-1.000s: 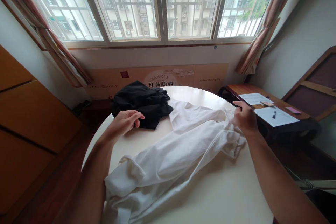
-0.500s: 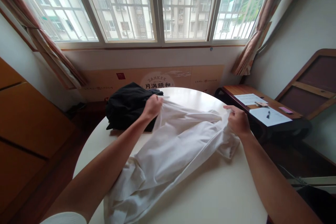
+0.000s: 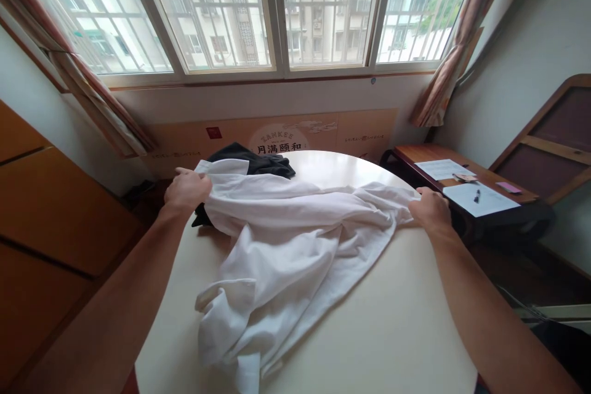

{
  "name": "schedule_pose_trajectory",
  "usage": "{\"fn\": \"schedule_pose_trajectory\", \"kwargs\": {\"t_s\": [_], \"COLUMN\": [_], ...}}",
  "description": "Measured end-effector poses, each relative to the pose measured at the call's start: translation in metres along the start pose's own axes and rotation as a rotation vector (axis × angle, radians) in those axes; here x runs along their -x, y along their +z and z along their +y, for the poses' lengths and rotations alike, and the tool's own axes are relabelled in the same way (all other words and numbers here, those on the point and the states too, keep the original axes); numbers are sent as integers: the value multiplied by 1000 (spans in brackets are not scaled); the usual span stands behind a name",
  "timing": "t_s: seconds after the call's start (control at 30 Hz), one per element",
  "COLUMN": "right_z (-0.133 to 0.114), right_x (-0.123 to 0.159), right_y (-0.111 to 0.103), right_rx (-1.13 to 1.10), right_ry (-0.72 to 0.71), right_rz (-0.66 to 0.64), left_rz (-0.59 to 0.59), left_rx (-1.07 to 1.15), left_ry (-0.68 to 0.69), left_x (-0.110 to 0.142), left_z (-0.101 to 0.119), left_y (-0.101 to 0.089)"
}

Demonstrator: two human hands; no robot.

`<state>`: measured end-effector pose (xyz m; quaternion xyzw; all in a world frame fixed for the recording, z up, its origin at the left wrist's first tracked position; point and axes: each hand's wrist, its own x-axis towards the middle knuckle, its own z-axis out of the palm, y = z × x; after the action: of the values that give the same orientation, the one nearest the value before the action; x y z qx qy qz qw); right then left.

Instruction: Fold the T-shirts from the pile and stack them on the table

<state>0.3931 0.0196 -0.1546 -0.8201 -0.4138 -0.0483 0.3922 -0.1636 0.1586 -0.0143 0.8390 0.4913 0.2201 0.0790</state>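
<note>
The white shirt point(image 3: 286, 246) has been lifted and spread across the round surface point(image 3: 369, 320), and now covers most of the black garment point(image 3: 263, 166) at upper centre. The left hand point(image 3: 187, 189), arm reaching forward, has moved out to grasp the shirt's upper left edge. The right hand point(image 3: 430, 210) stays clenched on its far right end, near the rim.

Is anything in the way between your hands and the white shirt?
No, nothing is. Your left hand and right hand are already on the white shirt. The black clothes lie partly under it, not between.
</note>
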Motion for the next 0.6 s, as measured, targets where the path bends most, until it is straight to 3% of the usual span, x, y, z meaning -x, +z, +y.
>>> {"fn": "schedule_pose_trajectory", "kwargs": {"t_s": [0.07, 0.1, 0.13, 0.23, 0.3, 0.4, 0.5, 0.6], "right_z": [-29, -46, -63, -96, -100, -89, -76, -70], "right_x": [10, 17, 25, 47, 56, 58, 54, 51], "right_y": [2, 5, 8, 16, 17, 12, 6, 6], "right_rx": [66, 105, 138, 207, 234, 267, 342, 378], "right_ry": [-202, -325, -421, -533, -543, -524, -482, -444], "right_rz": [-48, -114, -210, -461, -507, -519, -517, -480], "left_rz": [334, 409, 389, 41, -154, -360, -475, -390], "left_rx": [-117, -136, -144, -78, -107, -202, -239, -273], "left_ry": [-82, -74, 1, 259, 239, 125, 107, 102], "left_x": [6, 4, -1, -32, -56, -81, -92, -101], "left_z": [24, 40, 57, 100, 115, 117, 114, 118], "left_y": [12, 20, 29, 65, 90, 116, 122, 113]}}
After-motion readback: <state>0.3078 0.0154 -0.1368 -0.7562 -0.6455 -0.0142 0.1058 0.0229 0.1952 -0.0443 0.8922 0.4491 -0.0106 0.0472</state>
